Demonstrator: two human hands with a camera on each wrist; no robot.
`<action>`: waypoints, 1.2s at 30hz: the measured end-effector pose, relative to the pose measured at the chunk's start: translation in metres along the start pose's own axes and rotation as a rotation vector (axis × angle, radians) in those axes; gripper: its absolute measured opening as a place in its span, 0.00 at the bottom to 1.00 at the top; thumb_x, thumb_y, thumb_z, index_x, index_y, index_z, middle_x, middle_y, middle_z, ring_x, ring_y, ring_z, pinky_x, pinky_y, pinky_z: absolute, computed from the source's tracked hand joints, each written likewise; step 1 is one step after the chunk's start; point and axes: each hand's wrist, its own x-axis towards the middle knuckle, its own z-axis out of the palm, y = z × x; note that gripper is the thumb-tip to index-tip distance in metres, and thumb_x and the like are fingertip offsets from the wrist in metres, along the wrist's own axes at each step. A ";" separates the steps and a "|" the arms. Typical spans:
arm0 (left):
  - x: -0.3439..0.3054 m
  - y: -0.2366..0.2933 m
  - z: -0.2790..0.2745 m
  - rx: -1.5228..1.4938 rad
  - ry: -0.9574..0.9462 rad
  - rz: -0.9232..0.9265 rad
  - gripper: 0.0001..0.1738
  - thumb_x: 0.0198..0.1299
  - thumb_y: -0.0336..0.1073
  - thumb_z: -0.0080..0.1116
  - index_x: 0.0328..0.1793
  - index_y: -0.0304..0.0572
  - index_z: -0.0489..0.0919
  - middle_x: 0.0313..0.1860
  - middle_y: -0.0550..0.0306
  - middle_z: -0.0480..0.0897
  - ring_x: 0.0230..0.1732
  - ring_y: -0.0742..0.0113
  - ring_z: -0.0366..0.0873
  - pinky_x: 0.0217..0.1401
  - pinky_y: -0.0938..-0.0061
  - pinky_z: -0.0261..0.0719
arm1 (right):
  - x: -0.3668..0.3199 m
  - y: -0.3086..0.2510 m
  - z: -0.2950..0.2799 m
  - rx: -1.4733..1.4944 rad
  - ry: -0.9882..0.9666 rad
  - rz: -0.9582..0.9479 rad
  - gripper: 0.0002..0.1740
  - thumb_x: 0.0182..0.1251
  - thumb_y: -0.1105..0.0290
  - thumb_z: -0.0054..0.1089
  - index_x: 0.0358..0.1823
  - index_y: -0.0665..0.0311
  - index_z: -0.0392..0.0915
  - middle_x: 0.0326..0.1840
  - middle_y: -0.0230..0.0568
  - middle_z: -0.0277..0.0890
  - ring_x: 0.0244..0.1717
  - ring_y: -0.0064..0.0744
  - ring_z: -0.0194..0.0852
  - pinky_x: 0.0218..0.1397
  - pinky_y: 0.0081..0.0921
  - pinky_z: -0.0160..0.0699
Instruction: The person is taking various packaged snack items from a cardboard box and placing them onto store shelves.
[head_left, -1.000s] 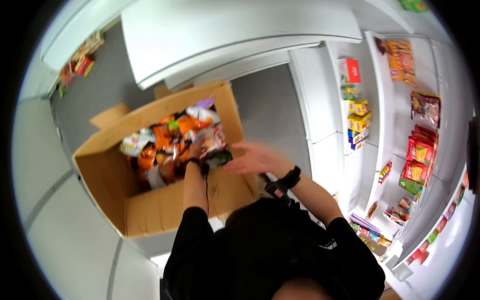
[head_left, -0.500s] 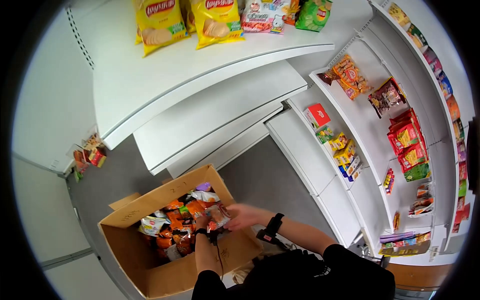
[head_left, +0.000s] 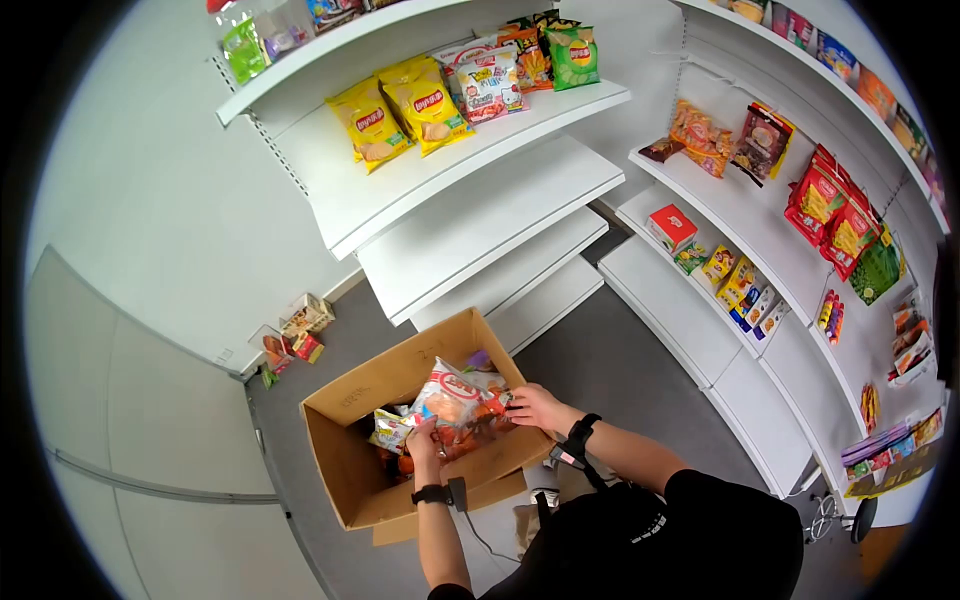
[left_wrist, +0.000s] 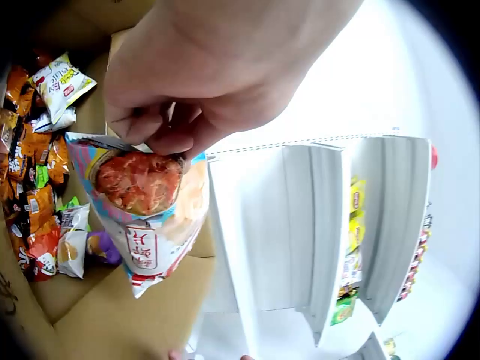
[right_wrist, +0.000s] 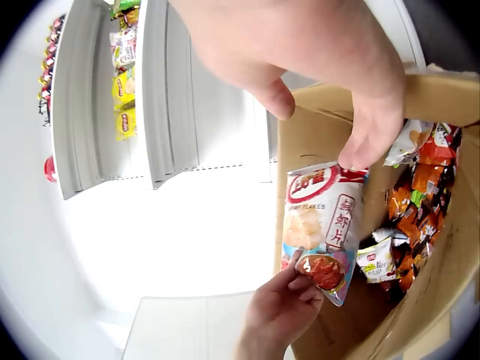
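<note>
A white shrimp flakes bag (head_left: 447, 397) with a red logo is held up over the open cardboard box (head_left: 325, 460). My left hand (head_left: 423, 443) pinches one end of the bag, beside the printed bowl of red shrimp (left_wrist: 139, 184). At the opposite end is my right hand (head_left: 537, 408), its thumb spread apart from its fingers. In the right wrist view a fingertip (right_wrist: 354, 156) overlaps the bag's top corner. Inside the box lie several orange and black snack packs (left_wrist: 41, 202) and a small white-and-yellow pack (right_wrist: 377, 260).
White shelves stand ahead, with yellow chip bags (head_left: 425, 103) and a green chip bag (head_left: 573, 57) on an upper board. Shelves at right carry red snack bags (head_left: 832, 212) and small boxes (head_left: 738, 280). Some packs (head_left: 308, 346) lie on the floor by the left wall.
The shrimp flakes bag has come up from among the packs, with the left hand pinching its end. The right hand's fingers have moved to the other end. The head view has tilted up toward the shelves.
</note>
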 end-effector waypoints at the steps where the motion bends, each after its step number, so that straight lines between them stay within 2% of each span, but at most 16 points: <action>1: -0.017 0.002 -0.005 -0.073 -0.040 0.031 0.12 0.59 0.30 0.55 0.46 0.31 0.81 0.22 0.66 0.72 0.19 0.79 0.64 0.18 0.84 0.58 | -0.007 0.006 0.000 -0.011 -0.033 0.013 0.31 0.63 0.58 0.59 0.65 0.56 0.58 0.63 0.51 0.62 0.59 0.45 0.69 0.60 0.42 0.71; 4: -0.067 0.009 -0.008 -0.214 -0.112 0.116 0.14 0.61 0.31 0.53 0.50 0.31 0.79 0.24 0.66 0.73 0.23 0.79 0.66 0.23 0.84 0.61 | -0.030 0.027 0.007 -0.058 -0.103 0.069 0.33 0.62 0.49 0.60 0.64 0.55 0.64 0.64 0.49 0.61 0.63 0.40 0.64 0.64 0.41 0.67; 8: -0.120 -0.004 0.010 -0.296 -0.306 0.129 0.16 0.61 0.31 0.55 0.53 0.29 0.77 0.28 0.64 0.75 0.27 0.77 0.69 0.31 0.81 0.68 | -0.077 0.030 0.031 -0.186 -0.292 0.033 0.34 0.64 0.50 0.58 0.67 0.54 0.60 0.66 0.43 0.61 0.66 0.38 0.62 0.69 0.41 0.60; 10: -0.139 -0.011 0.020 -0.307 -0.368 0.108 0.16 0.60 0.31 0.56 0.52 0.28 0.77 0.33 0.61 0.78 0.30 0.75 0.70 0.36 0.80 0.69 | -0.089 0.028 0.029 -0.143 -0.359 -0.075 0.33 0.65 0.52 0.59 0.68 0.53 0.59 0.66 0.40 0.63 0.65 0.35 0.63 0.67 0.41 0.63; 11: -0.149 -0.016 0.027 -0.340 -0.396 0.121 0.11 0.62 0.31 0.55 0.48 0.31 0.78 0.28 0.63 0.75 0.27 0.75 0.67 0.32 0.81 0.66 | -0.105 0.020 0.037 -0.122 -0.392 -0.128 0.32 0.65 0.53 0.59 0.68 0.52 0.59 0.66 0.39 0.63 0.65 0.34 0.64 0.66 0.41 0.65; 12: -0.158 -0.019 0.033 -0.313 -0.391 0.119 0.11 0.62 0.30 0.55 0.47 0.30 0.78 0.29 0.62 0.76 0.28 0.75 0.68 0.32 0.81 0.66 | -0.124 0.012 0.040 -0.113 -0.326 -0.209 0.29 0.65 0.59 0.60 0.65 0.56 0.62 0.63 0.38 0.68 0.61 0.30 0.69 0.62 0.36 0.71; 15: -0.181 -0.026 0.054 -0.228 -0.389 0.122 0.11 0.62 0.29 0.55 0.48 0.31 0.79 0.32 0.59 0.78 0.30 0.73 0.71 0.35 0.79 0.70 | -0.127 0.003 0.016 -0.122 -0.380 -0.341 0.26 0.65 0.63 0.60 0.62 0.62 0.66 0.59 0.38 0.72 0.57 0.30 0.73 0.57 0.30 0.75; 18: -0.199 -0.028 0.083 -0.091 -0.437 0.122 0.11 0.61 0.31 0.56 0.47 0.34 0.80 0.34 0.58 0.81 0.34 0.71 0.77 0.40 0.77 0.74 | -0.150 -0.015 -0.008 -0.077 -0.353 -0.467 0.23 0.64 0.68 0.60 0.59 0.66 0.69 0.55 0.38 0.75 0.54 0.29 0.75 0.56 0.27 0.74; 22: -0.234 -0.019 0.145 0.012 -0.562 0.034 0.11 0.64 0.35 0.55 0.47 0.36 0.78 0.39 0.54 0.82 0.44 0.59 0.83 0.46 0.65 0.82 | -0.188 -0.052 -0.067 -0.041 -0.281 -0.614 0.21 0.63 0.70 0.60 0.57 0.68 0.71 0.54 0.38 0.76 0.53 0.27 0.75 0.56 0.25 0.72; 25: -0.244 -0.030 0.188 0.098 -0.510 0.084 0.11 0.63 0.37 0.55 0.46 0.38 0.78 0.37 0.57 0.81 0.41 0.63 0.82 0.45 0.68 0.82 | -0.222 -0.085 -0.122 -0.082 -0.181 -0.688 0.21 0.62 0.71 0.62 0.56 0.68 0.71 0.54 0.38 0.76 0.52 0.27 0.75 0.56 0.25 0.72; 26: -0.251 -0.031 0.205 0.144 -0.503 0.162 0.12 0.63 0.38 0.57 0.46 0.40 0.77 0.38 0.61 0.80 0.42 0.70 0.80 0.46 0.74 0.79 | -0.235 -0.096 -0.141 -0.105 -0.172 -0.718 0.21 0.62 0.71 0.62 0.55 0.68 0.71 0.54 0.39 0.76 0.52 0.26 0.75 0.57 0.25 0.72; 29: -0.262 -0.042 0.258 0.288 -0.389 0.419 0.18 0.62 0.40 0.59 0.52 0.37 0.75 0.42 0.59 0.79 0.41 0.71 0.77 0.47 0.78 0.74 | -0.264 -0.126 -0.187 -0.205 -0.124 -0.763 0.22 0.61 0.71 0.63 0.56 0.68 0.70 0.54 0.39 0.76 0.53 0.26 0.74 0.57 0.24 0.72; 30: -0.255 -0.048 0.269 0.299 -0.419 0.482 0.26 0.58 0.41 0.63 0.58 0.35 0.71 0.52 0.53 0.77 0.53 0.66 0.74 0.55 0.74 0.71 | -0.271 -0.133 -0.195 -0.231 -0.117 -0.778 0.23 0.61 0.72 0.63 0.57 0.68 0.70 0.54 0.39 0.76 0.53 0.25 0.74 0.57 0.24 0.72; 33: -0.254 -0.059 0.308 0.429 -0.424 0.689 0.34 0.54 0.42 0.66 0.65 0.36 0.67 0.61 0.48 0.72 0.62 0.59 0.68 0.63 0.66 0.67 | -0.289 -0.151 -0.218 -0.311 -0.112 -0.802 0.25 0.59 0.73 0.64 0.57 0.69 0.68 0.54 0.39 0.75 0.53 0.25 0.74 0.57 0.24 0.72; 34: -0.268 -0.046 0.321 0.481 -0.483 0.615 0.42 0.51 0.43 0.68 0.71 0.41 0.62 0.68 0.46 0.66 0.69 0.54 0.61 0.68 0.59 0.61 | -0.291 -0.155 -0.223 -0.330 -0.119 -0.797 0.25 0.59 0.74 0.65 0.57 0.69 0.68 0.54 0.39 0.75 0.53 0.25 0.74 0.57 0.24 0.72; 36: -0.292 -0.026 0.345 0.504 -0.590 0.619 0.42 0.52 0.44 0.67 0.72 0.43 0.61 0.70 0.48 0.64 0.70 0.52 0.59 0.70 0.59 0.56 | -0.295 -0.163 -0.228 -0.364 -0.146 -0.773 0.27 0.58 0.73 0.65 0.59 0.67 0.68 0.54 0.38 0.76 0.54 0.26 0.72 0.59 0.24 0.68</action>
